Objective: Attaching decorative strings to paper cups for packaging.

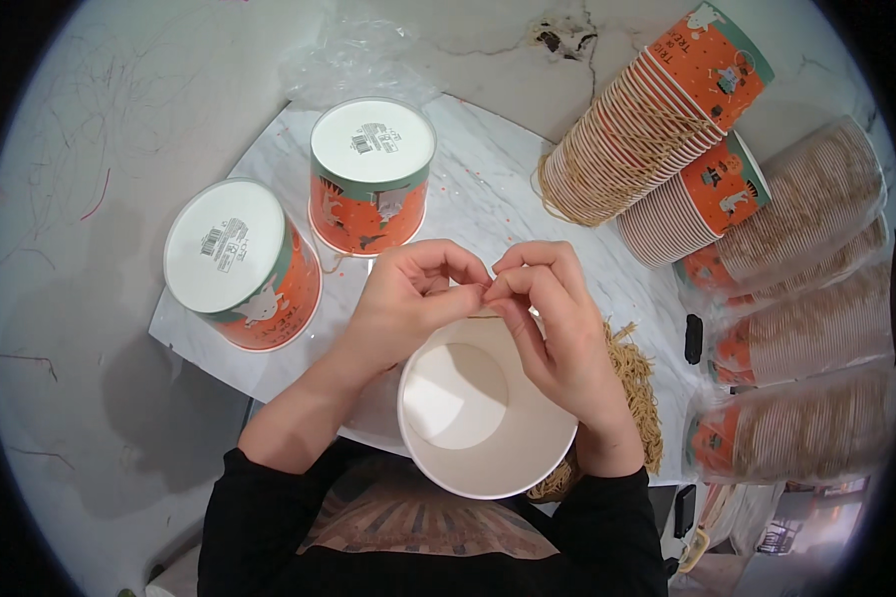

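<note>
A white-lined paper bucket [458,398] stands mouth up in front of me, tilted a little toward me. At its far rim, my left hand [423,289] and my right hand [548,318] meet with fingertips pinched together. Between them they hold what looks like a thin tan cord [484,316], which shows as a short line at the rim; its ends are hidden by my fingers. A heap of tan cords [635,393] lies beside and partly behind my right wrist.
Two orange-and-green paper buckets stand upside down at left, one nearer [224,249] and one farther [372,139]. Nested buckets draped with cords [627,144] lie at back right. Plastic-wrapped bucket stacks [806,333] line the right side. Clear plastic film [353,60] lies beyond the marbled tabletop [498,149].
</note>
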### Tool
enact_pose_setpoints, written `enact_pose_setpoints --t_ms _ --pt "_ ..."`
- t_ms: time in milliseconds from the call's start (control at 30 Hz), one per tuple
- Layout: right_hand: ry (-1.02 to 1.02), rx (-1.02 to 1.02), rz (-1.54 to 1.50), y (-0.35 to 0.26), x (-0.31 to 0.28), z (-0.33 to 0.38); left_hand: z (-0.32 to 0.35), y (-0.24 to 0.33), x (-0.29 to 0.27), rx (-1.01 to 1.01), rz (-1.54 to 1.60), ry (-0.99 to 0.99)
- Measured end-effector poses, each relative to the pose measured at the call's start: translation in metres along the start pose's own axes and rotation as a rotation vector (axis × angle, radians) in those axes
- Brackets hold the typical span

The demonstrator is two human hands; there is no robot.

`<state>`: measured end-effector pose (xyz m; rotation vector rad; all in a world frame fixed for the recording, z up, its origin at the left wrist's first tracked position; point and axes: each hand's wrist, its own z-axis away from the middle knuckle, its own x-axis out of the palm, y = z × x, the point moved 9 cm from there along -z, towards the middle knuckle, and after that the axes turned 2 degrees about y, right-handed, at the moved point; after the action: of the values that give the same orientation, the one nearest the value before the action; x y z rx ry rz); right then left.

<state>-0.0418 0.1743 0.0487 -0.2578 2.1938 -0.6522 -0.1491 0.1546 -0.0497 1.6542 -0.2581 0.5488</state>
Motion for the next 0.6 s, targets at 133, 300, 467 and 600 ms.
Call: enact_pose_setpoints --t_ms 133,300,467,600 --pt "0.009 0.068 -0.092 0.009 -0.004 0.003 0.000 0.011 -0.007 0.233 -0.146 0.072" --pt "0.030 0.255 -0.426 0.026 -0.002 0.006 0.000 0.010 -0.002 0.220 -0.085 0.055" --pt "0.023 0.377 -0.624 0.038 0.005 0.010 0.000 0.007 -0.003 0.212 -0.099 0.059" --pt "0.006 0.430 -0.662 0.042 0.006 0.011 -0.001 0.009 0.000 0.195 -0.081 0.062"
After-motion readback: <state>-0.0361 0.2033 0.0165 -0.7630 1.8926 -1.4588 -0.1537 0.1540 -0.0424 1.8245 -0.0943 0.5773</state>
